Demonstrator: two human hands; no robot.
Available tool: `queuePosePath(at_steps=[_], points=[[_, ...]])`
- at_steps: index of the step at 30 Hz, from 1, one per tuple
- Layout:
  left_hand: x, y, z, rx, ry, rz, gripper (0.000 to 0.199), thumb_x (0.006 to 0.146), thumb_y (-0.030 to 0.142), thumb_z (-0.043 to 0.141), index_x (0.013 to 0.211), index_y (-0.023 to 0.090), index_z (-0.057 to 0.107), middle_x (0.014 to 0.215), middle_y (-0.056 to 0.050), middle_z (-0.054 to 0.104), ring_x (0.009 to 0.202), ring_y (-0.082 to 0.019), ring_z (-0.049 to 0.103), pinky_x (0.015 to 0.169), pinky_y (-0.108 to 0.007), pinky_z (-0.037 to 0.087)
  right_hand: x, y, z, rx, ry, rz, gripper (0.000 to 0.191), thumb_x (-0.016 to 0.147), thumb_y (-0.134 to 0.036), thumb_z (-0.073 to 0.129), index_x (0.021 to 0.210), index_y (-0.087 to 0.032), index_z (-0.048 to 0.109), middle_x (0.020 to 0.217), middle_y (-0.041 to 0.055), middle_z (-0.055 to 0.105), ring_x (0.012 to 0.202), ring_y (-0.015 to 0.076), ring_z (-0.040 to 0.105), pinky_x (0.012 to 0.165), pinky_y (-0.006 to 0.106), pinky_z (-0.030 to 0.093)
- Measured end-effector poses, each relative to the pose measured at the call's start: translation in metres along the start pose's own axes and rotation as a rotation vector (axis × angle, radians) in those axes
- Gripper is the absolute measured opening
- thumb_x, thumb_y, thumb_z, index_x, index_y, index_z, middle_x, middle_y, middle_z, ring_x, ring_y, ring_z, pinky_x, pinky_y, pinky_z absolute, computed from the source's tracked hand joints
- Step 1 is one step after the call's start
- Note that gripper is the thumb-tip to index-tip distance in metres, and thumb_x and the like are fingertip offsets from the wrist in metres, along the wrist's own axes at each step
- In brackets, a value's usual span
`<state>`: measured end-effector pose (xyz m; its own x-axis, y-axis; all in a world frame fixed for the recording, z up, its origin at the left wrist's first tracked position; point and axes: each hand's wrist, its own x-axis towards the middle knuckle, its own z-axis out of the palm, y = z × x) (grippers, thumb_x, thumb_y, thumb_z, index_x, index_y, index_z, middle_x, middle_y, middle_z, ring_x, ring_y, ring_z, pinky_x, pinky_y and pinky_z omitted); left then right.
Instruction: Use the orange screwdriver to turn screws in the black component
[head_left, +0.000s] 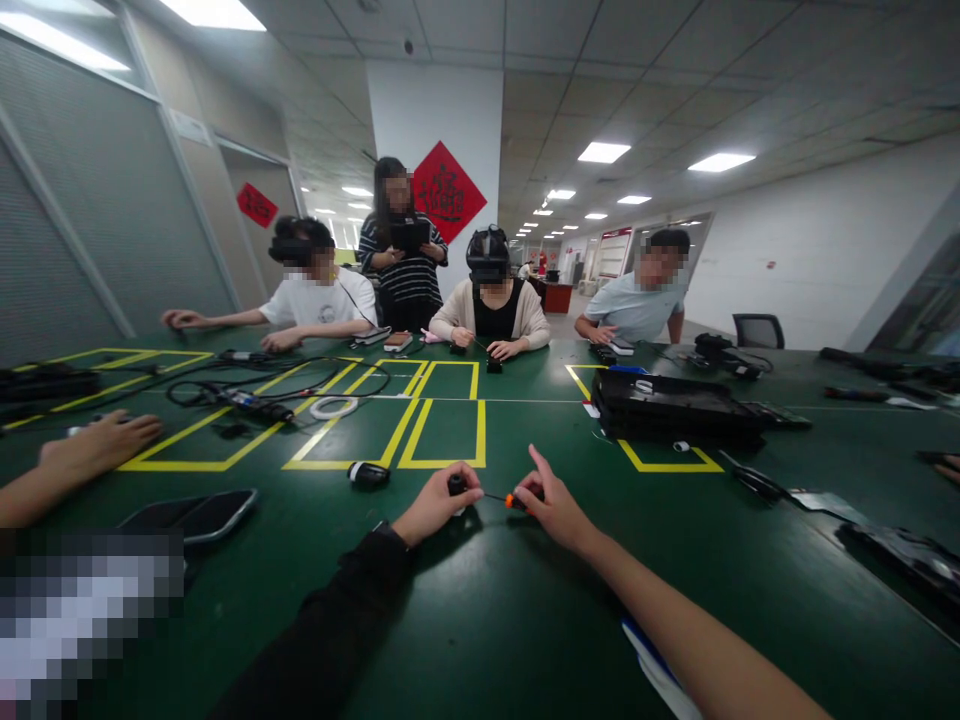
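1. A small black part (pixel 456 485) is pinched in the left hand (pixel 435 505), near the middle of the green table (pixel 525 620).
2. A screwdriver (pixel 504 499) is gripped by its orange handle in the right hand (pixel 551 505), its tip apparently aimed at the part.
3. A black mouse-like object (pixel 368 473) lies just left.
4. Yellow tape boxes (pixel 442 432) are marked farther off, seemingly as work zones.
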<state>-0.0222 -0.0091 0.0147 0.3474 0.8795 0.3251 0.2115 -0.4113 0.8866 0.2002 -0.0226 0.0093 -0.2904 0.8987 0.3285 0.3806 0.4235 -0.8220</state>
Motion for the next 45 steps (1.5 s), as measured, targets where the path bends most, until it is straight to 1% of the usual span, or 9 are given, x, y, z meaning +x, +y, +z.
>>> queuePosePath(at_steps=[4,6,8,10,19,25,31,37,45], points=[[-0.001,0.000,-0.001,0.008,-0.005,-0.003,0.021,0.071,0.033,0.062,0.076,0.014,0.055,0.072,0.000,0.055,0.066,-0.012,0.050,0.065,-0.024,0.039,0.001,-0.002,-0.003,-0.012,0.093,0.030,0.066,0.084,-0.030,0.046,0.139,-0.017,0.011,0.080,0.0005,0.061,0.072,0.0138,0.056,0.074,0.030,0.044],[-0.001,0.000,-0.001,0.008,-0.003,-0.003,0.021,0.071,0.032,0.062,0.076,0.014,0.055,0.072,0.000,0.055,0.066,-0.012,0.051,0.065,-0.024,0.039,0.002,-0.005,-0.005,-0.066,0.026,0.030,0.051,0.085,-0.032,0.045,0.132,-0.017,0.034,0.082,0.0022,0.062,0.071,0.0141,0.056,0.071,0.029,0.044],[-0.001,-0.001,-0.001,0.010,-0.001,0.001,0.020,0.071,0.032,0.062,0.076,0.014,0.055,0.072,0.000,0.055,0.067,-0.012,0.051,0.066,-0.024,0.039,0.001,-0.008,-0.006,-0.166,-0.075,-0.014,0.032,0.085,-0.034,0.045,0.109,-0.018,0.058,0.084,0.0040,0.063,0.076,0.0155,0.055,0.072,0.029,0.042],[-0.001,-0.001,-0.001,0.014,0.001,0.007,0.020,0.071,0.032,0.062,0.076,0.014,0.054,0.072,0.000,0.056,0.067,-0.012,0.051,0.066,-0.024,0.039,0.000,-0.011,-0.006,-0.255,-0.145,-0.071,0.026,0.085,-0.033,0.045,0.090,-0.018,0.066,0.085,0.0045,0.063,0.081,0.0168,0.055,0.075,0.029,0.041],[0.001,-0.006,0.000,0.044,0.025,0.017,0.022,0.068,0.032,0.065,0.076,0.015,0.054,0.075,0.000,0.056,0.069,-0.012,0.052,0.067,-0.024,0.039,-0.001,-0.011,-0.001,-0.193,-0.118,-0.057,0.023,0.075,-0.029,0.060,0.096,-0.018,0.059,0.088,0.0027,0.061,0.081,0.0148,0.056,0.075,0.028,0.043],[0.000,-0.007,0.001,0.052,0.030,-0.001,0.022,0.069,0.032,0.064,0.077,0.015,0.054,0.070,0.001,0.053,0.060,-0.009,0.048,0.060,-0.022,0.038,0.000,-0.009,-0.006,-0.300,-0.155,-0.104,0.015,0.080,-0.026,0.052,0.085,-0.018,0.064,0.087,0.0044,0.061,0.086,0.0171,0.053,0.079,0.031,0.040],[0.000,-0.005,0.000,0.051,0.028,-0.011,0.022,0.069,0.033,0.064,0.076,0.014,0.054,0.070,0.001,0.054,0.059,-0.009,0.048,0.059,-0.021,0.038,0.000,-0.005,-0.005,-0.266,-0.143,-0.071,0.021,0.074,-0.028,0.061,0.093,-0.018,0.060,0.090,0.0035,0.059,0.082,0.0162,0.053,0.075,0.028,0.042],[0.000,-0.005,0.000,0.050,0.020,0.002,0.022,0.068,0.033,0.064,0.075,0.014,0.054,0.070,0.001,0.054,0.061,-0.010,0.049,0.060,-0.022,0.038,0.002,-0.005,-0.008,-0.286,-0.166,-0.138,0.016,0.082,-0.024,0.050,0.083,-0.017,0.064,0.087,0.0046,0.060,0.086,0.0166,0.052,0.080,0.030,0.039],[0.000,-0.003,0.000,0.048,0.031,-0.005,0.022,0.069,0.033,0.063,0.074,0.014,0.055,0.071,-0.001,0.056,0.067,-0.013,0.051,0.064,-0.024,0.040,0.001,-0.007,-0.008,-0.251,-0.145,-0.057,0.019,0.076,-0.027,0.058,0.093,-0.018,0.061,0.093,0.0042,0.059,0.087,0.0168,0.053,0.078,0.030,0.041]])
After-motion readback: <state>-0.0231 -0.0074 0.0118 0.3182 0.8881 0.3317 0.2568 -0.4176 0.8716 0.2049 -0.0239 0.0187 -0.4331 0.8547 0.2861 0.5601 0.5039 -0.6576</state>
